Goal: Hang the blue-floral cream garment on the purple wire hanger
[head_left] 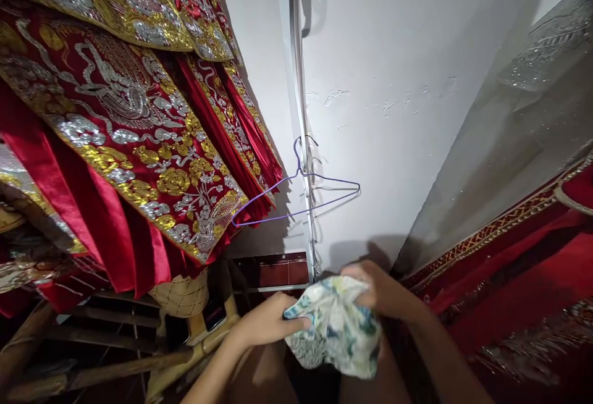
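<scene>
A white cloth garment with green, blue and yellow patches (pixel 336 330) is bunched between my two hands, low in the view above my legs. My left hand (pixel 275 320) grips its left edge, the thumb lying over the fabric. On the other side my right hand (pixel 370 290) is closed on the upper right part, its fingertips partly hidden by cloth. Which kind of garment it is, I cannot tell. Beyond my hands a purple wire hanger (pixel 296 212) with no clothing on it hangs by its hook from a pale metal upright (pixel 301 83).
Red skirts embroidered in gold and silver (pixel 152 126) hang at the left. Below them stand a bamboo frame (pixel 199 354) and a woven basket (pixel 183 296). A clear plastic sheet (pixel 504 101) and red fringed cloth (pixel 532 280) are at the right. A white wall (pixel 393 52) rises behind.
</scene>
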Motion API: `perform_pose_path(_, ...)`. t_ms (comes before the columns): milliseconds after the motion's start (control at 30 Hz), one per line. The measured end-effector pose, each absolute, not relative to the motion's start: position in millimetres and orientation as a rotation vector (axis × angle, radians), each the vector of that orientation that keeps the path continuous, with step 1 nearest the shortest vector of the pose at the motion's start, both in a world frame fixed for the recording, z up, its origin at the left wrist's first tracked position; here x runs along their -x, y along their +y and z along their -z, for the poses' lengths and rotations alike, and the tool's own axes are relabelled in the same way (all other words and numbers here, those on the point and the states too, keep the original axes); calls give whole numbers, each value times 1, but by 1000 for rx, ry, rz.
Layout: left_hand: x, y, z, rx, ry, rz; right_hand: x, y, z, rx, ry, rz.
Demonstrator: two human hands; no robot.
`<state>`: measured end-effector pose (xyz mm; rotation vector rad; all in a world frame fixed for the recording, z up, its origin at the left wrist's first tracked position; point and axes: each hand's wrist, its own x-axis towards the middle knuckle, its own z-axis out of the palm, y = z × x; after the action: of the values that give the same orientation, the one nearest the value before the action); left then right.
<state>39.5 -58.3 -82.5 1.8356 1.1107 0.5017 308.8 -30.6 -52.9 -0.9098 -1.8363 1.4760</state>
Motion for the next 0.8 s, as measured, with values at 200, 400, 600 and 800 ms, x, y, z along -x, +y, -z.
perform_pose_path(200,22,-74,61,-1957,1527,-588,-300,61,34,934,-1557,-882)
perform_pose_path(400,64,-67,68,-1968,1496,-918,-266,107,56,941,-1835,-925)
perform_pose_path(600,77,-42,64,-2262,1709,-596,-303,74,65,971,-1793,-1061)
perform_pose_path(800,28,-20,11,-2317,1677,-829,-337,45,51,1053,-1863,-943)
